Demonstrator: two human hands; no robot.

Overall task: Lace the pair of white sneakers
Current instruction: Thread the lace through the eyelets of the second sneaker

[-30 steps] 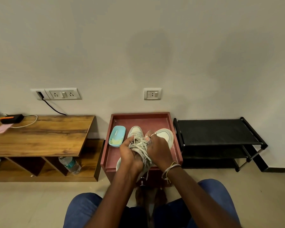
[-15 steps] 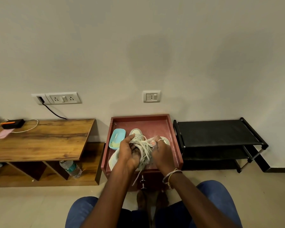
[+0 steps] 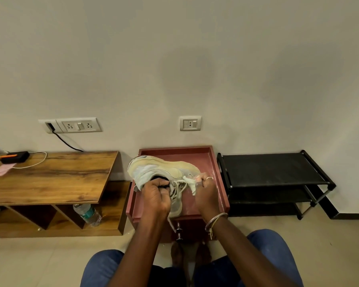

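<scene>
A white sneaker (image 3: pixel 153 169) lies on its side across the red-brown tray table (image 3: pixel 214 160), heel at the left, toe to the right. My left hand (image 3: pixel 155 195) grips it at the collar opening. My right hand (image 3: pixel 205 191) pinches a white lace (image 3: pixel 190 183) by the toe end and holds it out to the right. More lace hangs loose below the shoe. A second pale shoe (image 3: pixel 177 206) shows partly under my left hand. The blue dish is hidden behind the sneaker.
A low wooden table (image 3: pixel 50 179) stands left with a black device (image 3: pixel 14 157), cable and pink paper; a water bottle (image 3: pixel 87 214) lies on its lower shelf. A black shoe rack (image 3: pixel 274 172) stands right. Wall sockets behind. My knees are below.
The sneaker has been turned from toe-forward to lying sideways across the tray, hiding the blue dish. My right hand has moved right, drawing a lace out.
</scene>
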